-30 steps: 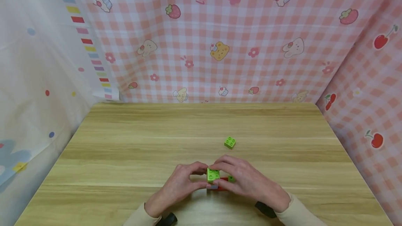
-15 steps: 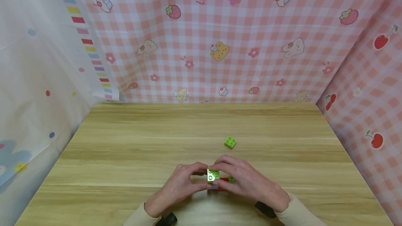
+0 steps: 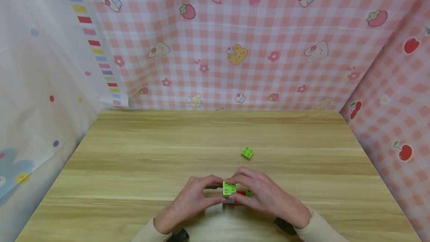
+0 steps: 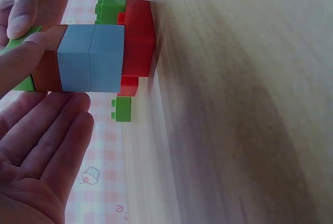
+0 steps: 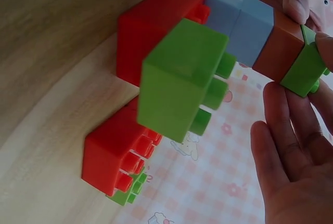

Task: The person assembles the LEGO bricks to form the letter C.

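Observation:
A small tower of toy building bricks stands before me: two stacked blue-grey bricks [image 4: 91, 57], a brown brick [image 4: 48, 65] over them and a light green brick [image 3: 229, 188] on top. My left hand [image 3: 191, 199] pinches the brown brick, thumb on the near side and fingers behind. From the other side, my right hand [image 3: 265, 197] grips the green top brick between thumb and fingers. Red bricks [image 4: 139, 39] form the base on the table. Another green brick [image 5: 182, 81] sits on the red base at the right, partly hidden by my right hand in the head view.
A loose green brick [image 3: 247, 153] with studs up lies on the wooden table [image 3: 134, 152] beyond the hands. Checked pink cloth [image 3: 215, 47] hangs behind the table's far edge, with more cloth along both sides.
Both hands and the bricks keep almost the same places. The head view has shifted slightly.

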A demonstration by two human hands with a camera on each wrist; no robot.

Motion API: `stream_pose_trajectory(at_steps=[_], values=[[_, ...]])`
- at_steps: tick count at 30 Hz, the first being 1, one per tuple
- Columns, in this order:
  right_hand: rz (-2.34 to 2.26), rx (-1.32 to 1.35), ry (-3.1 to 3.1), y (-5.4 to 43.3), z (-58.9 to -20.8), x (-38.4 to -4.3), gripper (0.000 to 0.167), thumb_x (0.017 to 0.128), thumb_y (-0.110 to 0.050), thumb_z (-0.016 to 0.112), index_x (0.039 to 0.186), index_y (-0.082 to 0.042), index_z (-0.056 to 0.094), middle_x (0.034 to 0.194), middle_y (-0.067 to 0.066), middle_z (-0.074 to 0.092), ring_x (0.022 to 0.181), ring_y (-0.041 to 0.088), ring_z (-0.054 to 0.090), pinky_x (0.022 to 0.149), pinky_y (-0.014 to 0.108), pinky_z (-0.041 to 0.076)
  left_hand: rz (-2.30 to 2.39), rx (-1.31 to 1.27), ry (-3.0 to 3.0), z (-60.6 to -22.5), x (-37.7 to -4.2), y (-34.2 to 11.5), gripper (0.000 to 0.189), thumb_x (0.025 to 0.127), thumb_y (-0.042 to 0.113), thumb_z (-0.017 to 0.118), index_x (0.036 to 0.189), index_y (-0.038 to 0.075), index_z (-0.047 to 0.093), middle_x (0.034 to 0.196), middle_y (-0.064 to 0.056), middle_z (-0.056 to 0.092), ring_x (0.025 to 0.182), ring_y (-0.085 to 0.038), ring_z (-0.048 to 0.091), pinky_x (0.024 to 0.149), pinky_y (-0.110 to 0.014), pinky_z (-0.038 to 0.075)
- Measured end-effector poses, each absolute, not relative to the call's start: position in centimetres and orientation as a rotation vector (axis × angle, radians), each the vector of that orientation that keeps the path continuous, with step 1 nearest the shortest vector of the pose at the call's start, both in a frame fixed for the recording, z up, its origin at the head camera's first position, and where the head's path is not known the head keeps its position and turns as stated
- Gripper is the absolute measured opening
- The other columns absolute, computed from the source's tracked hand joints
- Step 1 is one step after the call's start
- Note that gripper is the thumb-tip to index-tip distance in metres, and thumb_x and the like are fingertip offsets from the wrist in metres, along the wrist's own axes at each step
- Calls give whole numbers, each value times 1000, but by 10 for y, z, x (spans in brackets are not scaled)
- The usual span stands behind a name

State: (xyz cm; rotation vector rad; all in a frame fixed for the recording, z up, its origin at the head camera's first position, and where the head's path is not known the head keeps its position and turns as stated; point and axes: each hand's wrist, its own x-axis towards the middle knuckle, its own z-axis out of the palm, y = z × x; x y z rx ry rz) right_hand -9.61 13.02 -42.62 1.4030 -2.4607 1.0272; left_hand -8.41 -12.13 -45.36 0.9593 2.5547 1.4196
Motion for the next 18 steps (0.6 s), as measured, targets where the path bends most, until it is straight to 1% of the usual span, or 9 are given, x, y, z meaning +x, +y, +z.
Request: stream_pose_trajectory(at_steps=[5, 12, 15, 18], values=[[1000, 1398, -2458, 130, -426, -96, 31, 96, -26, 77, 124, -15, 72, 108, -10, 66, 80, 7, 57, 72, 13, 48, 1437, 974, 2545, -453, -84, -122, 29, 89, 21, 83, 116, 14, 73, 113, 2, 77, 104, -15, 73, 93, -31, 58], [963, 1408, -2481, 131, -427, -97, 31, 96, -28, 77, 124, -15, 72, 105, -11, 66, 78, 6, 55, 70, 13, 47, 1475, 986, 2506, -455, -85, -122, 28, 90, 19, 83, 115, 12, 73, 113, 1, 77, 105, -14, 72, 92, -30, 58], [896, 1398, -2492, 130, -427, -97, 33, 96, -31, 77, 124, -14, 73, 103, -11, 65, 76, 6, 55, 70, 14, 47, 1475, 978, 2504, -455, -85, -122, 28, 90, 20, 83, 115, 13, 73, 113, 1, 77, 106, -14, 72, 93, -30, 58], [841, 1373, -2519, 130, -427, -96, 35, 95, -34, 77, 123, -14, 73, 102, -12, 65, 75, 7, 55, 71, 18, 49, 1465, 973, 2514, -455, -85, -122, 27, 90, 21, 83, 115, 13, 73, 113, 2, 77, 106, -14, 72, 93, -31, 58]])
